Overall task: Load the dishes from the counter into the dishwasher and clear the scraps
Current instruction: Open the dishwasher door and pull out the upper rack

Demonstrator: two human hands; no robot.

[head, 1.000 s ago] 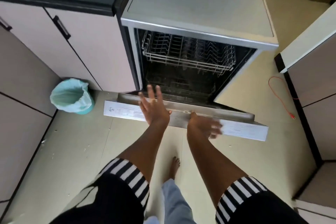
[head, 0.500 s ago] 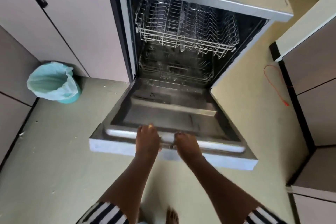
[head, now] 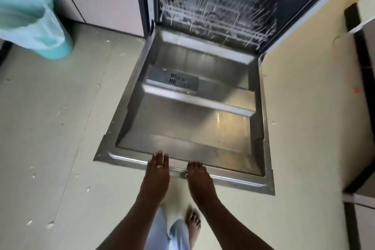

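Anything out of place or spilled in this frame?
Yes: small white scraps lie scattered on the floor left of the open dishwasher door, outside the bin. The left hand and right hand rest on the door's front edge. The racks are too blurred to check.

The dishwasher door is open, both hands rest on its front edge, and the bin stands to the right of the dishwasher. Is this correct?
Not quite: the head view shows the bin on the left of the dishwasher, not the right. The door is open, and the left hand and right hand do rest on its front edge.
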